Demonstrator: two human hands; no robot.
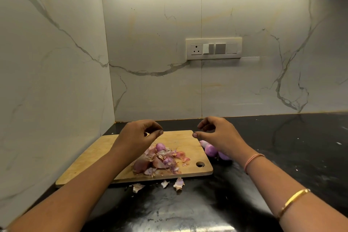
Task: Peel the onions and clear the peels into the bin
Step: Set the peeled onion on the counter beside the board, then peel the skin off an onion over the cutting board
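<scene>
While peels point(162, 160) lie papery (pinkish), onions point(211, 150) look smooth.

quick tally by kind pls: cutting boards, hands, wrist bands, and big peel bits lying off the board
cutting board: 1
hands: 2
wrist bands: 2
stray big peel bits: 3
total: 8

black counter point(282, 156) — bearing a wooden board point(90, 158); loose peels point(178, 183); peeled onions point(211, 150) beside the board.

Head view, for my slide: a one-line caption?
Left hand and right hand hover empty above a wooden board of onion peels; peeled onions lie alongside.
</scene>
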